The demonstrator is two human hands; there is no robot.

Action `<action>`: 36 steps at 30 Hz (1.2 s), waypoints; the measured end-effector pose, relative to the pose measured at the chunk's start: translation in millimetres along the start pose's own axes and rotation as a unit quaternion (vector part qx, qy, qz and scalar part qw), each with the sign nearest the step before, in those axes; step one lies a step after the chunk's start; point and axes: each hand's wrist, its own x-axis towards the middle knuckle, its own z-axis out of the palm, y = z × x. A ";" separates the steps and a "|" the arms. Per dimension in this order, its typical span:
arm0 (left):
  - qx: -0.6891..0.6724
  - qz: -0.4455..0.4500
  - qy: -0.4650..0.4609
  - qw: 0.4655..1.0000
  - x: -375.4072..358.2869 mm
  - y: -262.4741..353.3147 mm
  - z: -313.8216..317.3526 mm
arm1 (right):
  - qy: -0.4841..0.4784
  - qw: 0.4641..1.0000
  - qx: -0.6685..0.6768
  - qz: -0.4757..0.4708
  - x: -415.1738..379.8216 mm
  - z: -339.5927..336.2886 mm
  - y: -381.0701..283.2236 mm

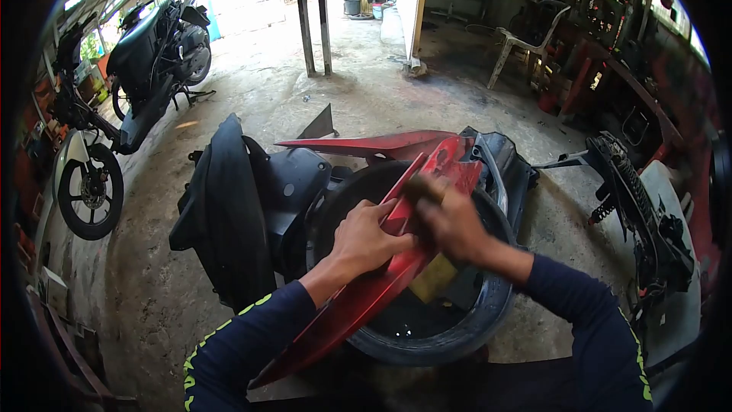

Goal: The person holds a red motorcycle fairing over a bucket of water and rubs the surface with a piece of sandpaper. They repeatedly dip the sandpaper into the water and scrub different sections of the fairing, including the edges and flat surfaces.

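My left hand (364,238) grips a long red motorcycle fairing panel (358,301), its thumb lying over the near face. The panel slants across a round black tub (496,305), from the far rim down to my left forearm. Blurred by motion, my right hand (454,221) is closed on a brown pad (425,189) against the panel's upper part. Inside the tub, below my right hand, is a yellowish block (432,278), partly covered by the panel. A second red panel (366,143) lies across the tub's far side.
Black plastic motorcycle panels (229,214) lean at the tub's left, more dark parts (499,154) at its far right. A motorcycle (152,69) stands at left. A stripped frame with a shock absorber (629,183) is at right. Behind are a post (314,23) and a plastic chair (526,42).
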 end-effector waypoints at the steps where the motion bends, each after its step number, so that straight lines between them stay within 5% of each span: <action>1: 0.007 0.003 0.019 1.000 -4.6 2.8 -0.5 | 0.014 0.989 0.060 0.131 14.3 -8.0 16.2; 3: -0.006 -0.007 0.010 1.000 -3.1 2.7 -1.0 | 0.002 0.993 0.039 0.112 17.1 -2.4 42.9; 6: 0.010 -0.024 -0.023 0.999 -3.5 0.2 -3.4 | 0.006 0.988 -0.087 -0.131 -19.1 23.6 -5.5; 10: -0.011 -0.003 0.029 1.000 -2.8 2.6 1.3 | 0.004 0.999 0.002 0.046 -2.7 7.5 1.0; 14: -0.032 -0.020 0.007 0.999 10.8 -10.3 6.0 | 0.020 0.990 -0.054 -0.125 -20.0 27.8 -16.3; 17: -0.041 -0.037 0.002 0.998 5.3 -0.7 0.5 | 0.004 0.995 -0.038 -0.093 -3.0 9.6 -4.6; 18: -0.036 -0.028 0.020 0.999 6.0 -0.8 0.2 | 0.020 1.000 0.013 0.007 9.5 5.0 13.2; 21: -0.039 -0.021 0.034 0.998 15.7 -7.6 4.0 | 0.077 0.992 -0.090 -0.040 4.0 20.5 23.8; 23: -0.084 -0.064 -0.028 0.994 18.9 -21.2 10.6 | 0.038 0.974 -0.113 -0.192 -19.2 30.4 2.8; 25: -0.106 -0.051 -0.014 0.993 9.9 -15.4 10.8 | 0.014 0.978 -0.083 -0.193 -13.1 18.0 9.7; 28: -0.050 -0.012 0.024 0.998 3.1 -9.9 8.7 | 0.089 0.994 0.019 0.062 24.8 5.3 70.2; 29: -0.051 -0.012 0.023 0.998 3.3 -10.9 9.3 | 0.088 0.994 0.019 0.063 19.8 6.6 61.9; 31: -0.067 -0.037 0.020 0.997 7.7 -14.1 7.3 | 0.054 0.979 -0.127 -0.152 5.0 19.9 27.3; 33: -0.075 -0.036 0.022 0.996 1.0 -26.3 17.2 | -0.011 0.979 -0.058 -0.198 -14.4 33.6 25.0; 35: -0.069 -0.021 0.028 0.997 -7.3 -26.4 19.3 | -0.004 0.980 -0.095 -0.173 4.3 11.7 38.2; 36: -0.071 -0.019 0.027 0.997 -8.5 -25.1 18.3 | -0.025 0.994 -0.067 -0.082 20.1 -2.5 58.1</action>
